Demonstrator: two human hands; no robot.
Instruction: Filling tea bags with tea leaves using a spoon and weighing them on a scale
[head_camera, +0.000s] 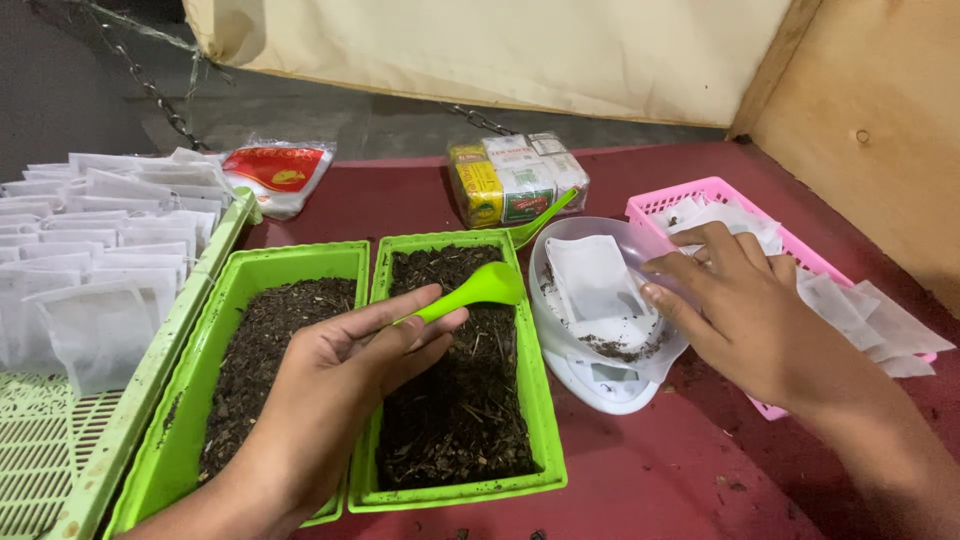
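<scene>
Left hand (345, 375): it holds a small green scoop (472, 291) by the handle, pinched between the thumb and fingers. The scoop end sits just over the right green tub.
Right hand (745, 305): its fingers are bent and pinch the edge of a white paper bag (590, 280). The hand is above the clear bowl.
Paper bag: white and flat, it lies inside the clear bowl (560, 330). Some dark crumbs lie at the bottom of the bowl.
Clear bowl: it sits on a white scale (610, 398), just to the right of the green tubs.
Green tubs: two stand side by side and touch. The left tub (215, 330) and the right tub (535, 400) are both full of dark dry leaves.
Pink basket (690, 197): it is behind the right hand and holds more white paper bags.
Second scoop (540, 222): green, it leans at the back of the right tub.
Big green tray (150, 370): on the far left, with many white bags in rows.
Packets: a red and white one (275, 172) and a yellow and green pack (515, 180) lie at the back.
Surface (640, 470): dark red, with a few crumbs on it.
</scene>
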